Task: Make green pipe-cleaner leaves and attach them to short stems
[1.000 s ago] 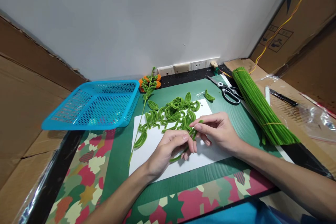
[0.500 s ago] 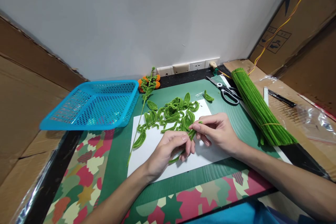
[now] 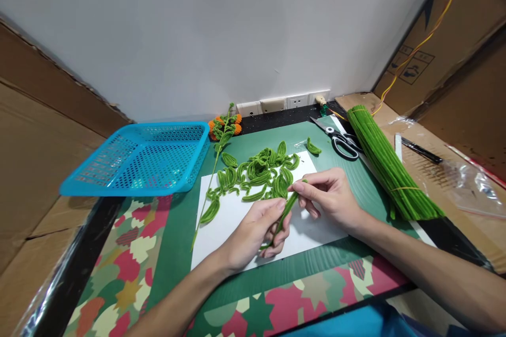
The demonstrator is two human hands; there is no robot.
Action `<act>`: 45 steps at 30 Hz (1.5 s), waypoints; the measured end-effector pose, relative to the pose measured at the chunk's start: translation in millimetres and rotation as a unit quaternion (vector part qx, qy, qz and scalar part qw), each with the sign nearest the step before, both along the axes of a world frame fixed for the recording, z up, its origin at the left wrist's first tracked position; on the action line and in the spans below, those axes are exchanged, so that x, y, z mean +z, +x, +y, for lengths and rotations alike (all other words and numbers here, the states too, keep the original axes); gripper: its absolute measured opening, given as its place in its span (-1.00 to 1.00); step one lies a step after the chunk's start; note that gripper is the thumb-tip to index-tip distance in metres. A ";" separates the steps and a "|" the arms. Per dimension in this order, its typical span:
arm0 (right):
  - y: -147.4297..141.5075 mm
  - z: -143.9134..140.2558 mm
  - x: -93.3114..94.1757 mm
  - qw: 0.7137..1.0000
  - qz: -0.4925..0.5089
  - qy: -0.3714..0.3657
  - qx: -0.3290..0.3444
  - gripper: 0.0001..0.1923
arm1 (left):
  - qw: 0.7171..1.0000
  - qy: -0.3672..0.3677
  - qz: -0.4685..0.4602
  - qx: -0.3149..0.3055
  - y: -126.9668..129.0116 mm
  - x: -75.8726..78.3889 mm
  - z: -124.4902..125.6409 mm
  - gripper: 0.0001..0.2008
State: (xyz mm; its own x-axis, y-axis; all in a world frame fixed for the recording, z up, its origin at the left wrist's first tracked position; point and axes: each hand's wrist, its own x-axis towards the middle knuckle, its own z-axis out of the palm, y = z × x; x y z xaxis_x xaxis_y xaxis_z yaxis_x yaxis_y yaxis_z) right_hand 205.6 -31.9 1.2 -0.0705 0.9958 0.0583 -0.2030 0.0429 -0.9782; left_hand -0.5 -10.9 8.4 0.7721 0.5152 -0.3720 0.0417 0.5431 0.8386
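Observation:
Between my two hands runs a fuzzy green pipe cleaner (image 3: 290, 205), bent along its length. My left hand (image 3: 259, 229) is closed round its lower part, and the tail curls under the fingers. The upper end is pinched between thumb and forefinger of my right hand (image 3: 328, 194). Just beyond the hands, a pile of green pipe-cleaner leaves (image 3: 259, 168) covers the far part of a white sheet of paper (image 3: 221, 237). A long green stem with leaves (image 3: 215, 160) lies along the paper's left side. One loose leaf (image 3: 313, 146) rests on the green mat.
A blue plastic basket (image 3: 138, 187) stands at the left. Black-handled scissors (image 3: 343, 146) lie at the back right, beside a thick bundle of green pipe cleaners (image 3: 391, 163). Further right is a black utility knife (image 3: 421, 150). Orange flowers (image 3: 236, 129) sit near the wall sockets (image 3: 272, 105).
My left hand has turned and its fingers have shifted, so more of the pipe cleaner shows between the hands. My right hand keeps its pinch, almost in the same place.

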 end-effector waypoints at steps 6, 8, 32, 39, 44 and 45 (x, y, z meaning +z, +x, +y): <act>1.3 3.6 -4.1 0.998 0.051 -0.019 -0.012 -0.67 | 0.999 -0.047 -0.004 -0.011 1.5 2.5 0.1 -0.57; 2.4 4.3 -4.7 0.998 0.063 -0.018 -0.013 -0.72 | 0.998 -0.054 -0.009 -0.004 1.5 1.6 0.0 -0.58; 9.1 9.8 1.6 0.989 0.096 -0.016 -0.114 -0.66 | 0.999 0.018 -0.006 0.049 5.9 -2.8 -4.6 -0.52; 16.7 14.5 6.9 0.981 0.129 -0.020 -0.144 -0.62 | 0.998 0.005 -0.010 0.060 6.4 -4.2 -4.9 -0.51; 17.4 15.2 9.6 0.983 0.103 -0.011 -0.151 -0.57 | 0.992 -0.017 -0.017 0.121 8.3 -2.9 -5.7 -0.54; 17.5 15.2 9.8 0.984 0.097 -0.007 -0.152 -0.56 | 0.992 -0.019 -0.018 0.126 8.6 -2.4 -6.0 -0.55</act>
State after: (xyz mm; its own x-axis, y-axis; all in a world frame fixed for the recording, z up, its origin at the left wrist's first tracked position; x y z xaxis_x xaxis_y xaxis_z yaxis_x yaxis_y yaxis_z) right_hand 223.1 -16.7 11.1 0.2421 0.9699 0.0265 -0.3654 0.1164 -0.9236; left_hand 8.0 -16.8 6.0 0.6334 0.6798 -0.3696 -0.1298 0.5643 0.8153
